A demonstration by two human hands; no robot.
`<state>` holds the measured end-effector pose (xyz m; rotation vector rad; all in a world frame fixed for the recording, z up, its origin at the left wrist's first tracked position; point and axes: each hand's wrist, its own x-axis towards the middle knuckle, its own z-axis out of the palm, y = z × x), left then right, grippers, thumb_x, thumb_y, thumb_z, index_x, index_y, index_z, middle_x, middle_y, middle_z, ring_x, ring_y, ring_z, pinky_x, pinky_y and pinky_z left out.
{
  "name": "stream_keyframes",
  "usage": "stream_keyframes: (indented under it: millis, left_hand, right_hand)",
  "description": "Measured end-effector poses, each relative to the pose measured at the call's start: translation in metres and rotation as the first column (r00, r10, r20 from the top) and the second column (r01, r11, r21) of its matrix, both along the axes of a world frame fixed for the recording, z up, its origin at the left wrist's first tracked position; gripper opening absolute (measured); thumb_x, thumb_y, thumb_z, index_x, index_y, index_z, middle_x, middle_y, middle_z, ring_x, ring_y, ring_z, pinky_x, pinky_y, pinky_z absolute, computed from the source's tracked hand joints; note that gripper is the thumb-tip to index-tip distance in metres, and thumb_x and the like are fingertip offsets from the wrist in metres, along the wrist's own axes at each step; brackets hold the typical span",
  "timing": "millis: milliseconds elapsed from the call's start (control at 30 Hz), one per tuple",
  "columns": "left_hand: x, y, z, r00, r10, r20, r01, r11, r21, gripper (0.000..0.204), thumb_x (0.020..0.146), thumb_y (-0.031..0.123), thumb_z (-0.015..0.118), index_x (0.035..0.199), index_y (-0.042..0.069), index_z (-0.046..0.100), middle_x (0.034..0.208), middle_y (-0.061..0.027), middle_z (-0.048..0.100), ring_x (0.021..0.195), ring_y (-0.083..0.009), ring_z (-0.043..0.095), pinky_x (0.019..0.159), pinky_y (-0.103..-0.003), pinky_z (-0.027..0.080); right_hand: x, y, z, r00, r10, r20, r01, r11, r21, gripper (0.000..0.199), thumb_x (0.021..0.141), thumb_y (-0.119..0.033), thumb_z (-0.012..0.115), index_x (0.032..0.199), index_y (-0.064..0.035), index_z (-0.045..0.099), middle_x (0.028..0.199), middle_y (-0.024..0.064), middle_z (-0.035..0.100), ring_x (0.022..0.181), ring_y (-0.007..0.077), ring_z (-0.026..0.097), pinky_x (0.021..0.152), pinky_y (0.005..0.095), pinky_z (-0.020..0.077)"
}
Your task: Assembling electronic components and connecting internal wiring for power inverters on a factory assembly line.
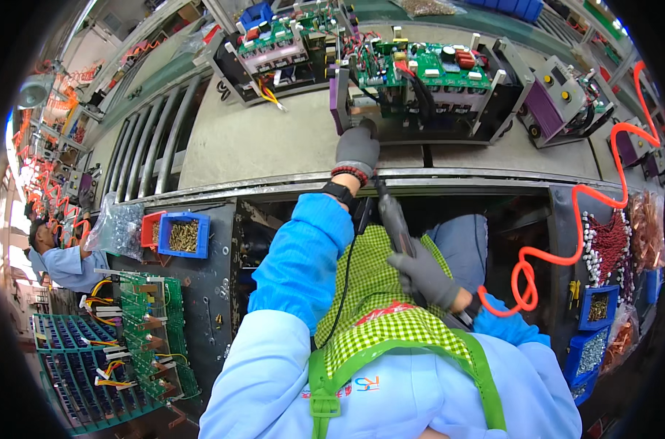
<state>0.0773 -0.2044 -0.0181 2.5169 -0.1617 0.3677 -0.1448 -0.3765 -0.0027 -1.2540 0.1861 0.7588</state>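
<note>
My right hand, in a grey glove, is wrapped round a dark power screwdriver held in front of my apron, its tip pointing up toward the bench edge. My left hand, also gloved, reaches over that edge to the lower left corner of an open machine unit. Its fingers are bunched at the unit's front base; what they pinch, if anything, is hidden. Green circuit boards, capacitors and wires fill the unit between black end plates. A purple panel stands at its left end, just beyond my left hand.
A second open unit stands left, a finished-looking one right. Rollers lie far left. An orange coiled hose crosses the right side. Blue screw bins and circuit boards flank me. Another person works at far left.
</note>
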Motion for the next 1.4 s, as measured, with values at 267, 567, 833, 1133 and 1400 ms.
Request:
stream_keyframes:
  millis: [267, 567, 833, 1133, 1400]
  left_hand:
    - [-0.031, 0.09, 0.043, 0.968, -0.164, -0.188, 0.163, 0.986, -0.021, 0.053, 0.083, 0.045, 0.067, 0.119, 0.006, 0.06, 0.095, -0.0209, 0.069, 0.088, -0.0384, 0.066, 0.078, -0.042, 0.053]
    - [0.027, 0.081, 0.019, 0.831, -0.317, -0.457, 0.236, 0.945, -0.225, 0.064, 0.075, 0.047, 0.075, 0.121, 0.005, 0.06, 0.108, -0.0132, 0.069, 0.1, -0.0257, 0.065, 0.087, -0.035, 0.05]
    - [0.038, 0.074, -0.004, 0.829, -0.471, -0.3, 0.251, 0.795, -0.553, 0.049, 0.077, 0.026, 0.076, 0.12, 0.006, 0.062, 0.104, -0.0054, 0.067, 0.094, -0.016, 0.062, 0.084, -0.031, 0.049]
    - [0.036, 0.068, 0.005, 0.811, -0.562, -0.164, 0.4, 0.737, -0.545, 0.057, 0.076, 0.005, 0.075, 0.127, 0.005, 0.051, 0.11, -0.0032, 0.059, 0.096, -0.0141, 0.058, 0.081, -0.03, 0.049]
    - [0.015, 0.053, 0.024, 0.868, -0.466, -0.17, 0.279, 0.742, -0.609, 0.05, 0.076, 0.004, 0.074, 0.12, 0.003, 0.051, 0.103, -0.0032, 0.06, 0.087, -0.0134, 0.059, 0.076, -0.03, 0.05]
  right_hand:
    - [-0.033, -0.199, 0.088, 0.927, -0.039, 0.372, 0.223, 0.857, -0.464, 0.049, 0.073, -0.011, 0.07, 0.118, -0.0024, 0.052, 0.084, 0.0003, 0.052, 0.058, 0.0055, 0.047, 0.049, 0.0228, 0.04]
    - [0.029, -0.316, 0.194, 0.775, 0.629, 0.054, -0.101, 0.209, -0.973, 0.052, 0.067, -0.032, 0.075, 0.107, -0.0019, 0.063, 0.092, 0.0129, 0.065, 0.089, 0.0275, 0.063, 0.08, 0.0349, 0.0508]
    - [0.149, -0.292, 0.115, 0.72, 0.532, -0.446, -0.354, -0.271, -0.895, 0.078, 0.064, -0.067, 0.067, 0.103, 0.0006, 0.071, 0.102, 0.0186, 0.07, 0.09, 0.0336, 0.067, 0.081, 0.0417, 0.0517]
    - [0.177, -0.313, 0.053, 0.707, 0.627, -0.328, -0.178, -0.291, -0.94, 0.071, 0.076, -0.061, 0.061, 0.112, 0.0001, 0.067, 0.112, 0.0221, 0.066, 0.1, 0.0384, 0.064, 0.09, 0.045, 0.0496]
    - [0.244, -0.216, 0.149, 0.64, 0.418, 0.645, 0.505, 0.403, -0.763, 0.069, 0.08, -0.049, 0.06, 0.118, 0.0084, 0.054, 0.106, 0.0332, 0.061, 0.101, 0.0447, 0.061, 0.09, 0.0464, 0.048]
